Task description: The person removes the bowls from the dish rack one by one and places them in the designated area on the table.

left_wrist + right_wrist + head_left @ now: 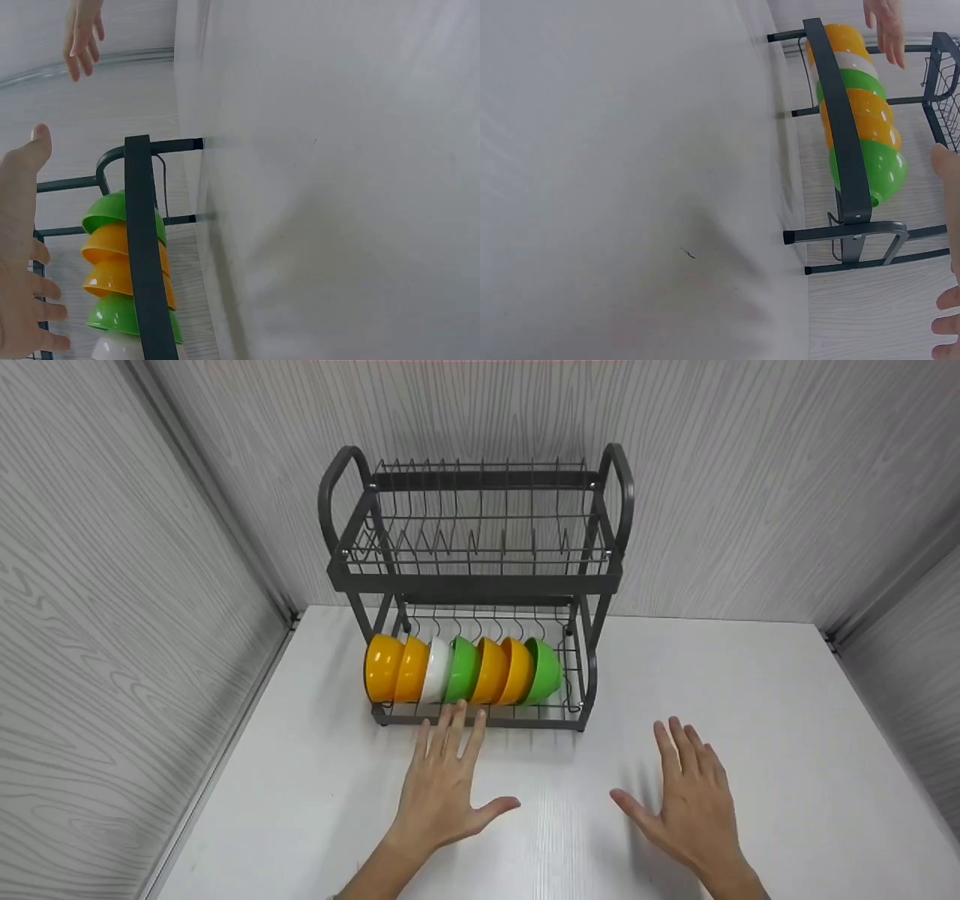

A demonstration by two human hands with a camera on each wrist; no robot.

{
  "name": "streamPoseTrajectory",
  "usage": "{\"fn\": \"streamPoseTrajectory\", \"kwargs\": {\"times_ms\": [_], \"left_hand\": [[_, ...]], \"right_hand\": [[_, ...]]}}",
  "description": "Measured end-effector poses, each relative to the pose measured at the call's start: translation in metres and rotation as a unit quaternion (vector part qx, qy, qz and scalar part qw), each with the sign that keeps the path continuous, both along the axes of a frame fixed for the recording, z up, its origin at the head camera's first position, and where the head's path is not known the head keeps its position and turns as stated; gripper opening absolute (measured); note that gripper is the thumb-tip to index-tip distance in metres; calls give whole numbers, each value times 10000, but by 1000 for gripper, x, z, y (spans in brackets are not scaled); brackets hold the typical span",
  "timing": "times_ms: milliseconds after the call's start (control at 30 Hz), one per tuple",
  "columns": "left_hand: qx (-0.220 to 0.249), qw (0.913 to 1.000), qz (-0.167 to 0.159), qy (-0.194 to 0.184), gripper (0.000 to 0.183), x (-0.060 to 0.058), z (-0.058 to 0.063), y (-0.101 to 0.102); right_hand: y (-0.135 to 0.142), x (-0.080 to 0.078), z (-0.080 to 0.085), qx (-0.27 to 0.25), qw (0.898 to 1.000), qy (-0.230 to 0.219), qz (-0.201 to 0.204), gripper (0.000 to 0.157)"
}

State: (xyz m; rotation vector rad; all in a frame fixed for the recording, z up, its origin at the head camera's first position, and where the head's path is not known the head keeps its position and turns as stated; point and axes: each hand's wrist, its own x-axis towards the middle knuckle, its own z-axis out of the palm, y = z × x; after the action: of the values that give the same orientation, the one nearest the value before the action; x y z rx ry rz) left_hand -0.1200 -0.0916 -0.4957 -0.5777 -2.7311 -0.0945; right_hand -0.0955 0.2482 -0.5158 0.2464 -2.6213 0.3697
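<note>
A row of orange, white and green bowls stands on edge, leaning together, in the lower tier of a dark metal dish rack point(480, 583). At its left end is an orange bowl point(382, 669); a white bowl point(436, 671) sits third, and a green bowl point(545, 671) closes the right end. My left hand point(437, 795) hovers in front of the rack, fingers spread and thumb out, holding nothing. To the right of the rack, my right hand point(688, 802) is held over the table with fingers extended and nothing in it.
The rack's upper tier is a wire basket with plate dividers point(480, 540) and a curved handle point(619, 495) at each side. Under it all is a white table point(750, 682). Grey wood-grain panels point(750, 495) enclose the table at the back and both sides.
</note>
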Motion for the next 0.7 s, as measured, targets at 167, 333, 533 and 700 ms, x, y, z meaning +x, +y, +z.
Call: {"fn": "streamPoseTrajectory", "kwargs": {"times_ms": [167, 333, 533, 700], "left_hand": [[-49, 9997, 10, 255, 116, -7, 2, 3], [169, 9982, -91, 576, 110, -16, 1, 11], [260, 9971, -123, 706, 104, -25, -4, 22], [208, 9964, -118, 809, 98, -32, -7, 29]], "right_hand": [[-4, -14, -3, -9, 9993, 332, 169, 100], [-8, -29, -6, 89, 9971, 663, 356, 95], [-12, -46, -8, 229, 9953, 816, 478, 93], [-16, -56, -9, 305, 9955, 751, 483, 88]]}}
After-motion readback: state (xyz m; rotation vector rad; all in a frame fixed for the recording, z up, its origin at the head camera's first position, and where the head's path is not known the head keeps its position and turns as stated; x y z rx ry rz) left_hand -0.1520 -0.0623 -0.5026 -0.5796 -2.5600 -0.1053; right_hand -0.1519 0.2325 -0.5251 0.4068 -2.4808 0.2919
